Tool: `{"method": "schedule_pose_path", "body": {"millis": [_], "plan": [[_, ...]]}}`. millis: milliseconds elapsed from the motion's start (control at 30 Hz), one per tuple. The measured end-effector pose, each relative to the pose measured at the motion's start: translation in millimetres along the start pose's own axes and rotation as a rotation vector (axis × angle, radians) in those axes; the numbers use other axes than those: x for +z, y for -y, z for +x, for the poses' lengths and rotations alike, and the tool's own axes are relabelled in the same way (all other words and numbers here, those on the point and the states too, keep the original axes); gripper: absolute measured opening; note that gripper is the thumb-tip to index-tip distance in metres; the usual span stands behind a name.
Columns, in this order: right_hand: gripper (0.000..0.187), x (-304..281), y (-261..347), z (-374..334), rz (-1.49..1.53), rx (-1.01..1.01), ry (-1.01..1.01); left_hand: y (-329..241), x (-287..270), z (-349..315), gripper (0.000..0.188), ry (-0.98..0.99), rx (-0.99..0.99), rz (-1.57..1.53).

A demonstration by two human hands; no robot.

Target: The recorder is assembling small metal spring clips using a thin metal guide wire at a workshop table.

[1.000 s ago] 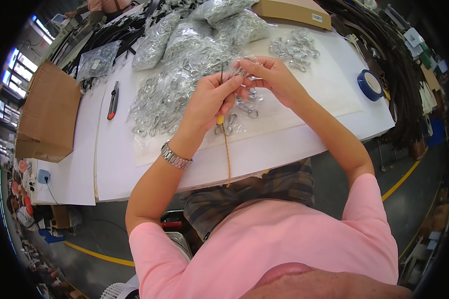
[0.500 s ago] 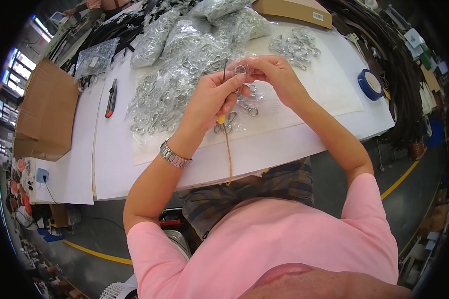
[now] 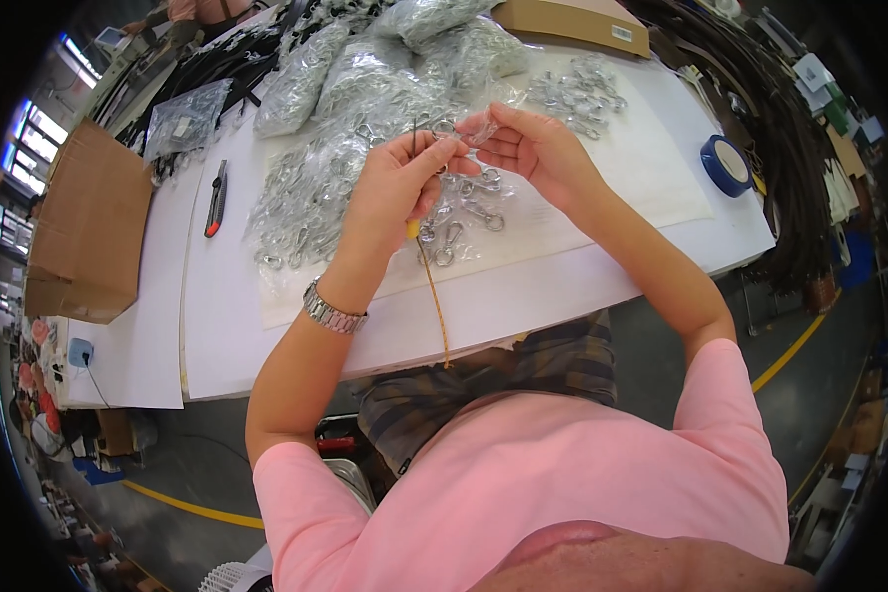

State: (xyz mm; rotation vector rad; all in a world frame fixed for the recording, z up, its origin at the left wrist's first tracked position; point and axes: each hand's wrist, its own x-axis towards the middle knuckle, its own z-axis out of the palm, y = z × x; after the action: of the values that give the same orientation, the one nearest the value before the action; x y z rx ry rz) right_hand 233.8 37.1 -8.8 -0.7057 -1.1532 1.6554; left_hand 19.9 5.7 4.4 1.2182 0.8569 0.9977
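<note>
My left hand [image 3: 390,183] is closed around a slim tool with a yellow handle [image 3: 412,229] and a thin dark shaft pointing up; an orange cord [image 3: 434,296] trails from it toward the table's front edge. A metal ring [image 3: 443,128], apparently of a snap hook, shows at its fingertips. My right hand [image 3: 553,163] pinches a piece of clear plastic film [image 3: 479,128] between thumb and forefinger, other fingers loosely curled. Beneath the hands lie loose metal snap hooks [image 3: 450,247], beside a heap of plastic-wrapped hooks [image 3: 301,202].
Full clear bags [image 3: 375,74] are piled at the back. More hooks [image 3: 577,94] lie right of them. A box cutter [image 3: 217,197] and a cardboard box [image 3: 89,222] are at left. Blue tape [image 3: 728,166] sits at right, near dark straps [image 3: 794,197]. A flat carton [image 3: 572,22] stands behind.
My left hand has shifted left with the yellow-handled tool. The right hand has drawn apart from it, and the plastic film now stretches out from its fingertips.
</note>
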Motion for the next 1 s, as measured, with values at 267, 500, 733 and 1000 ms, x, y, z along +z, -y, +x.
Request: {"method": "schedule_pose_path", "body": {"millis": [267,500,733,1000], "plan": [[0.037,-3.1,-0.7,0.3,0.025,0.015,-0.039,-5.8,-3.0,-4.6,0.025,-0.054,0.001,-0.016],[0.037,1.5,0.8,-0.5,0.009,0.028,-0.049,-1.6,3.2,-3.5,0.023,-0.215,0.201,0.056],[0.035,2.3,0.1,-0.7,0.011,0.008,-0.067,-6.3,10.3,-6.8,0.022,-0.216,0.259,0.107],[0.034,4.1,0.8,-2.3,0.025,-0.007,-0.048,-3.8,10.6,-5.2,0.021,-0.257,0.332,0.301]]}}
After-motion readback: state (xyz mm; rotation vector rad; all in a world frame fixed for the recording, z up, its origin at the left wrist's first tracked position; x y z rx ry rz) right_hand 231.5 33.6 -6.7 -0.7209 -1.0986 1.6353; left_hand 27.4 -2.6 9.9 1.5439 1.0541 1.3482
